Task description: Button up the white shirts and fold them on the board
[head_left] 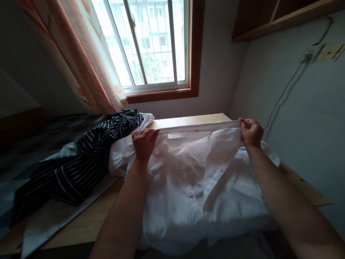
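A white button-up shirt (199,187) lies spread over a wooden table (81,223), its near part hanging over the front edge. My left hand (144,142) is closed on the shirt's far edge at the left. My right hand (250,131) pinches the same edge at the right. Between the two hands that edge is pulled into a straight, taut line, slightly above the tabletop. Small buttons show down the middle of the shirt.
A dark striped garment (88,158) lies heaped on the table's left, over a pale cloth (54,216). A window (151,43) with a patterned curtain (88,61) stands behind. A cable (285,93) runs down the right wall from a socket (320,52). A shelf (272,18) hangs upper right.
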The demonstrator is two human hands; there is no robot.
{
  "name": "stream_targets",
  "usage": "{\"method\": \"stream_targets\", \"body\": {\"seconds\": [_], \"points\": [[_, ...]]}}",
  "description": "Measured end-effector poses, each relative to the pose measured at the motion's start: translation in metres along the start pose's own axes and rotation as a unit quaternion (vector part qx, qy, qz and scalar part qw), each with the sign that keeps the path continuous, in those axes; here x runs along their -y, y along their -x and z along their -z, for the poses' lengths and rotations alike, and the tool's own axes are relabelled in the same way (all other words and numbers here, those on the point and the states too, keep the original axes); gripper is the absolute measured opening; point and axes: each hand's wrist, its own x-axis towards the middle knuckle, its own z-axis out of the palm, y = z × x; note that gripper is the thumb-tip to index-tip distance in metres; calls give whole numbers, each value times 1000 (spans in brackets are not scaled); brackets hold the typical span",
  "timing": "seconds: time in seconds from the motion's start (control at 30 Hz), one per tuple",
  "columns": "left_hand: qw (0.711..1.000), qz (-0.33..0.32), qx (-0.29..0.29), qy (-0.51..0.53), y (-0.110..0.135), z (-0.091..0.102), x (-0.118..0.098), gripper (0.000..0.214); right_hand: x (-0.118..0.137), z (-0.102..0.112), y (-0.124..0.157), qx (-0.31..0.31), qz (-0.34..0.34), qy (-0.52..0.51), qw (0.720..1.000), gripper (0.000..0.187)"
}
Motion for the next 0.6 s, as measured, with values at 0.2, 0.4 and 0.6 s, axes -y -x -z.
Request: {"method": "stream_targets", "body": {"seconds": [0.2, 0.4, 0.6], "points": [[994, 81, 38, -58, -4, 12, -4, 43, 2, -2, 4, 20, 6, -17, 1000, 59], [992, 85, 47, -77, -9, 21, -8, 44, 20, 5, 11, 72, 23, -72, 995, 49], [986, 132, 80, -67, -6, 15, -6, 41, 28, 5, 16, 231, 22, -109, 967, 42]]}}
